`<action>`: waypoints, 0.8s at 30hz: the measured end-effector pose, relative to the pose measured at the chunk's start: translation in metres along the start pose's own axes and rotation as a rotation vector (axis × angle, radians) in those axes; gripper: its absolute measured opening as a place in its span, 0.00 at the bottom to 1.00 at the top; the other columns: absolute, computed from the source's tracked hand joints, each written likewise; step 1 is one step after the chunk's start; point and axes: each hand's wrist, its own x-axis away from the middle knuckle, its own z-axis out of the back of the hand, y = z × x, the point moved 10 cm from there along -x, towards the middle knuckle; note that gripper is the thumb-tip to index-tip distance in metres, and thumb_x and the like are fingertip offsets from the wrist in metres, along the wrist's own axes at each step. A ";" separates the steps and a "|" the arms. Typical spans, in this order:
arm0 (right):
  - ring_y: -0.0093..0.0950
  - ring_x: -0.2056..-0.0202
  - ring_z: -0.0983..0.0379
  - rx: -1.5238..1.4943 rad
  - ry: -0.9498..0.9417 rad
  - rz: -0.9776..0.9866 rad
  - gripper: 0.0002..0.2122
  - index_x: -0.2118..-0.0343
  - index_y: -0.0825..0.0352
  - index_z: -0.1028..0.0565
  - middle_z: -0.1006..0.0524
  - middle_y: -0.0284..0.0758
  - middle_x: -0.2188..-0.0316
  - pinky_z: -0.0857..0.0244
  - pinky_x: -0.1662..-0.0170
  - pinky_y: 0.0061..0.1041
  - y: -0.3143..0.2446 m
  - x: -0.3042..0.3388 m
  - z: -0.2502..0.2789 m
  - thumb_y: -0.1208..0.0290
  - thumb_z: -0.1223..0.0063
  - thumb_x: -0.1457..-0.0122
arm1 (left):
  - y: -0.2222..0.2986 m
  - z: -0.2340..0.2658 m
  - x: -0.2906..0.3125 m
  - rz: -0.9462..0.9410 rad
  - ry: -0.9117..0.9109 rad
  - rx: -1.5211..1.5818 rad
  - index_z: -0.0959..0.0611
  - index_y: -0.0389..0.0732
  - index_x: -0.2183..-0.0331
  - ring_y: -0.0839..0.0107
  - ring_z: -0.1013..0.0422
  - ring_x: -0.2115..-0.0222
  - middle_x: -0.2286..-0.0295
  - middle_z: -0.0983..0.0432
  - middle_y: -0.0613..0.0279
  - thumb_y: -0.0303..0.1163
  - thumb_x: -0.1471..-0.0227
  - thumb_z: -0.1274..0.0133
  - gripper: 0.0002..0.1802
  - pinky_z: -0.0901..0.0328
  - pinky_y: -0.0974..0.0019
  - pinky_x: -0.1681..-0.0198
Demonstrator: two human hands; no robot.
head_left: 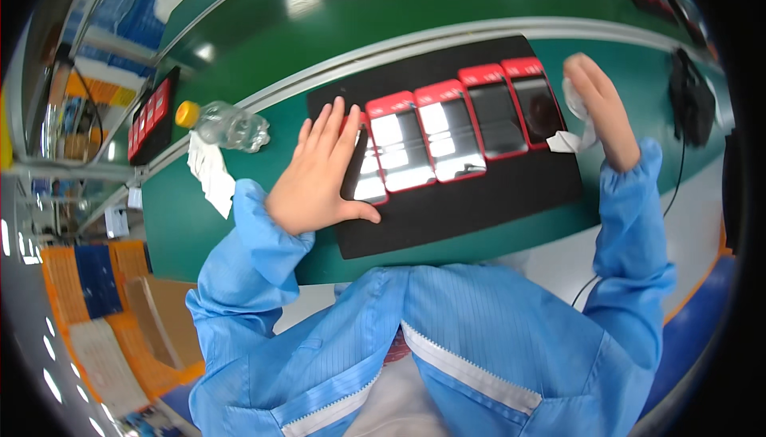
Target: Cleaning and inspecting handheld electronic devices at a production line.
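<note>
Several phone-sized glossy black panels with red top strips [404,142] lie in a row on a black mat [447,221]. My left hand [317,170] is spread flat over the leftmost panel [369,174], its fingers pointing away from me and its thumb out to the right. It hides part of that panel. To the right of the row, my right hand [600,110] is closed on a crumpled white wipe [576,110], raised beside the rightmost panel [536,106]. One corner of the wipe hangs toward that panel's lower edge; I cannot tell whether they touch.
On the green table, a clear plastic bottle with a yellow cap [231,126] lies at the left, beside another crumpled white wipe [209,174]. A metal rail [351,59] runs behind the mat. A black bag-like object [691,102] with a cable sits at the right.
</note>
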 end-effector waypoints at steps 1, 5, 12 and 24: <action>0.15 0.70 0.34 0.076 -0.028 -0.017 0.15 0.63 0.67 0.29 0.28 0.25 0.73 0.40 0.66 0.20 0.001 0.005 -0.003 0.58 0.44 0.37 | 0.002 -0.006 -0.005 0.009 -0.085 -0.064 0.53 0.34 0.33 0.36 0.56 0.35 0.36 0.57 0.30 0.60 0.73 0.27 0.77 0.58 0.37 0.34; 0.33 0.69 0.23 0.567 -0.053 0.144 0.24 0.52 0.63 0.29 0.22 0.35 0.73 0.32 0.65 0.29 -0.039 0.021 -0.019 0.55 0.35 0.46 | 0.015 0.002 -0.018 0.036 -0.100 -0.026 0.49 0.37 0.33 0.39 0.43 0.43 0.42 0.45 0.36 0.46 0.74 0.24 0.73 0.50 0.40 0.37; 0.42 0.62 0.23 0.947 -0.308 0.545 0.56 0.32 0.61 0.47 0.36 0.43 0.38 0.26 0.57 0.33 -0.054 0.036 -0.072 0.53 0.26 0.66 | 0.002 0.032 -0.016 -0.083 0.177 0.156 0.47 0.40 0.33 0.42 0.45 0.40 0.39 0.52 0.40 0.38 0.78 0.23 0.73 0.44 0.51 0.37; 0.43 0.60 0.23 1.407 -0.625 0.367 0.62 0.30 0.62 0.54 0.42 0.57 0.36 0.29 0.52 0.31 -0.042 0.012 -0.137 0.48 0.24 0.65 | -0.012 -0.003 -0.010 0.022 -0.136 0.058 0.62 0.35 0.33 0.42 0.55 0.34 0.35 0.56 0.35 0.48 0.77 0.22 0.83 0.58 0.36 0.34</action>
